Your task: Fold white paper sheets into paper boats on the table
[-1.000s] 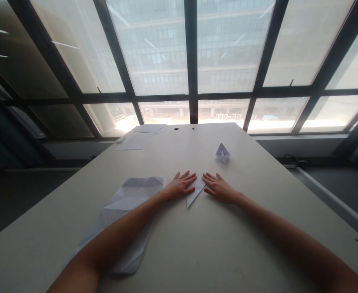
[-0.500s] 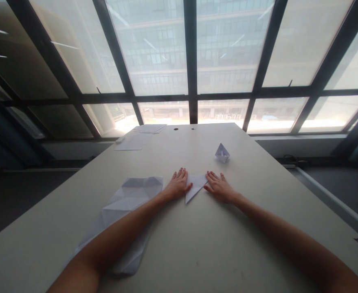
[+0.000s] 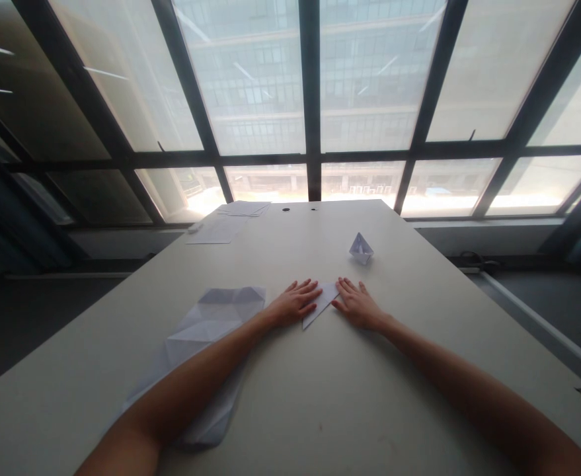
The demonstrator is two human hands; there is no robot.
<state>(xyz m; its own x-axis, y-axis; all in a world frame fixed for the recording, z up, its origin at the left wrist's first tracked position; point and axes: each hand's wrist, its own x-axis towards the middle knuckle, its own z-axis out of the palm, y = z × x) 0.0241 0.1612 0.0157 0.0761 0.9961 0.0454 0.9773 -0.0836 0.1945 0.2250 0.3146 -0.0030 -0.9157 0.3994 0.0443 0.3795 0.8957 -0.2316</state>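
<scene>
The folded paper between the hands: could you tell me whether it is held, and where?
Not gripped: both hands lie flat, the left hand pressing the folded paper's left side, the right hand its right corner.

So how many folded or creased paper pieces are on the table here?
3. A small folded triangle lies flat under the left hand and right hand. A large creased sheet lies under the left forearm. A small paper boat stands beyond the hands. Flat sheets at the far edge look unfolded.

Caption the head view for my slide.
Left hand and right hand press flat on a folded paper triangle on a white table, a paper boat beyond.
</scene>
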